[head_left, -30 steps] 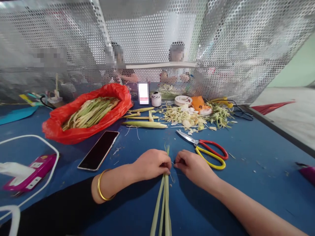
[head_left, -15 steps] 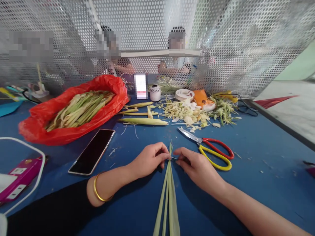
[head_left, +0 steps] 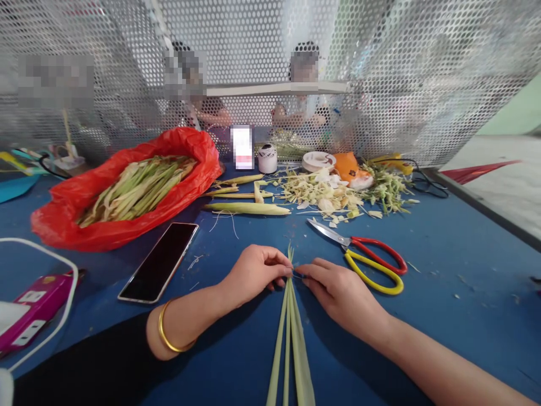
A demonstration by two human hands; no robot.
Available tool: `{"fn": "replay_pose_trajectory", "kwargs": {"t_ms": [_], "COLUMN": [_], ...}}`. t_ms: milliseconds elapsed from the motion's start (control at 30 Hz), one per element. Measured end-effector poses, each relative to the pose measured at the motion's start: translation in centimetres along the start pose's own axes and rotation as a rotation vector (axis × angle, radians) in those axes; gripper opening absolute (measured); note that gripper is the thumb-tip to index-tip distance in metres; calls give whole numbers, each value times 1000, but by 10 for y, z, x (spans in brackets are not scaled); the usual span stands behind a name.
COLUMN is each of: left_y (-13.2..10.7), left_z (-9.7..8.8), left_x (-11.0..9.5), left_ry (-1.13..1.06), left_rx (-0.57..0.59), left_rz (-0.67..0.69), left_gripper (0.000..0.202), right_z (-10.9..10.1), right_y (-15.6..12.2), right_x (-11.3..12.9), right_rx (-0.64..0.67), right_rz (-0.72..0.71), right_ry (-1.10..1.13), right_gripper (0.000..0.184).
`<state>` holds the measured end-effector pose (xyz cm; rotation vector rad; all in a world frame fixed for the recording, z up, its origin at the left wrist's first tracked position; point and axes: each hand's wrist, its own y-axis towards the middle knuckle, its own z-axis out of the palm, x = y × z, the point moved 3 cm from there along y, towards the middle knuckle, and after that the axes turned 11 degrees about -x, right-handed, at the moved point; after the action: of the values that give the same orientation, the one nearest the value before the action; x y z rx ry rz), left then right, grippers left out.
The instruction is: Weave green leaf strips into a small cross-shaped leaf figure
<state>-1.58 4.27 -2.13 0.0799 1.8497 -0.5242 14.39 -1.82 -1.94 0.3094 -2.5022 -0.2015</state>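
Note:
Several long green leaf strips lie on the blue table, gathered into a narrow bunch near their far end and fanning out toward me. My left hand is closed in a pinch on the bunch at that gathered end. Just to the right, my right hand pinches a thin white thread that runs to the bunch. Its far course is hidden by the fingers. Beyond my right hand rest scissors with one red and one yellow handle, blades pointing away to the left.
A red plastic bag of leaf strips stands left, behind a dark phone. Purple power strip at far left. Across the back are husk pieces, a heap of trimmings, a tape roll and a perforated metal screen, people behind.
Both hands stay at the bunch's gathered end, with only slight shifts. The strips' near ends appear a little further right. The view has moved slightly.

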Motion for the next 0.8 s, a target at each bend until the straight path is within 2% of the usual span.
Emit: {"fn": "replay_pose_trajectory", "kwargs": {"t_ms": [200,367,600,667,733,800], "left_y": [3,8,10,11,11,12], "left_z": [4,6,9,9,9,8], "left_x": [-4,2,1,3,5,7], "left_ry": [-20,30,58,67,70,69], "left_rx": [-22,-5,-31,-38,-24,2], "left_rz": [42,-8,-51,-48,-28,1], "left_gripper": [10,9,12,11,11,12], "right_z": [0,-1,-17,-16,-10,-1], "right_y": [1,7,21,24,27,31], "right_x": [0,-5,1,2,4,4], "right_rx": [0,28,113,222,313,310], "right_rz": [21,144,88,174,319,453], "right_ry": [66,136,-26,107,345,578], "right_gripper": [27,19,23,19,10,7]}}
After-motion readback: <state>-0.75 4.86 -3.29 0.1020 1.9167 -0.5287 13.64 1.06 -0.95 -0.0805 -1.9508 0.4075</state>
